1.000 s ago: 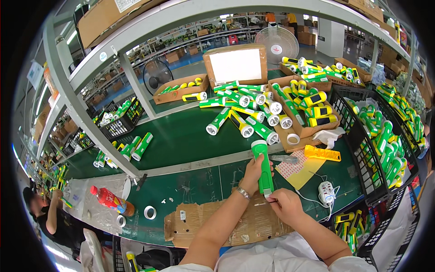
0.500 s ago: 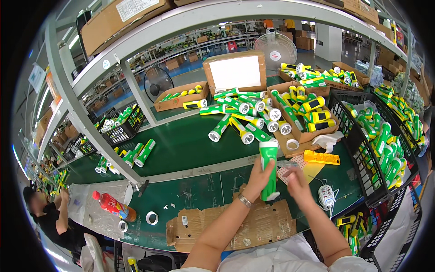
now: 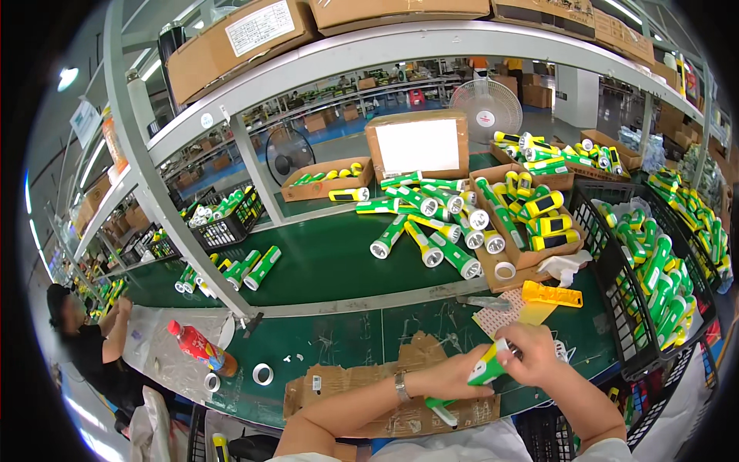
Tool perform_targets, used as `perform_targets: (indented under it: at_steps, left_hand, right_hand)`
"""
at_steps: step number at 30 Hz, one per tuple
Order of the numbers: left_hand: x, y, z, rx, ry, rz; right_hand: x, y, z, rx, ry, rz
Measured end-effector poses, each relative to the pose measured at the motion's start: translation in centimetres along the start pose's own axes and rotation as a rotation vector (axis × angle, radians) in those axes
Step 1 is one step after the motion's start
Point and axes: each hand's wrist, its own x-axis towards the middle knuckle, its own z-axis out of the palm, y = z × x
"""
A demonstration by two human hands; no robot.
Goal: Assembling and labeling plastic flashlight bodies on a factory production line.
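A green, white and yellow flashlight [image 3: 485,369] slants between my hands above the near edge of the bench. My left hand [image 3: 454,376], below a metal wristband, is closed around its body. A green part with a white end shows below that hand and looks like the same flashlight's lower end. My right hand [image 3: 536,356] is closed at the upper end, its thumb and fingers curled against it and hiding the tip. Beneath my left forearm lies a flattened cardboard sheet [image 3: 339,389].
Loose flashlights [image 3: 431,250] pile up ahead, beside a cardboard tray [image 3: 543,254] of more. A black crate [image 3: 616,296] of flashlights stands at right. Near it lie an orange-yellow strip [image 3: 552,294] and a tape roll [image 3: 505,271]. A red-capped bottle [image 3: 202,349] stands left; a co-worker [image 3: 85,339] works beyond.
The flashlight was upright in my left hand with my right hand apart. Now it is lower, nearer and tilted, and my right hand has closed on its upper end. The view has shifted slightly.
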Motion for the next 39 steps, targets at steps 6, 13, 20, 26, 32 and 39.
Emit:
perform_targets:
  at_steps: [6, 13, 20, 26, 32, 39]
  left_hand:
    - [-3.4, -0.9, 2.1, -0.540, -0.461, 0.066]
    - [-2.0, -3.0, -1.5, 0.258, 0.136, -0.190]
    - [-2.5, -6.4, -1.5, 0.596, 0.166, -0.428]
    - [-1.7, -7.7, -3.2, 0.177, 0.475, -0.368]
    - [-1.2, -7.2, -6.1, -0.887, 0.757, -0.440]
    - [-0.5, -6.8, -5.9, -0.908, 0.746, -0.449]
  right_hand:
    - [0.4, -4.7, -1.2, 0.078, -0.188, -0.414]
    - [0.6, 2.1, 5.2, 0.241, -0.252, 0.445]
    - [0.8, 5.4, 10.5, 0.260, -0.307, 0.670]
    - [2.4, 6.1, 10.6, 0.440, -0.227, 0.729]
    - [-2.0, 4.4, 10.2, 0.328, 0.130, 0.581]
    - [-3.6, -0.3, 10.4, 0.593, -0.189, 0.843]
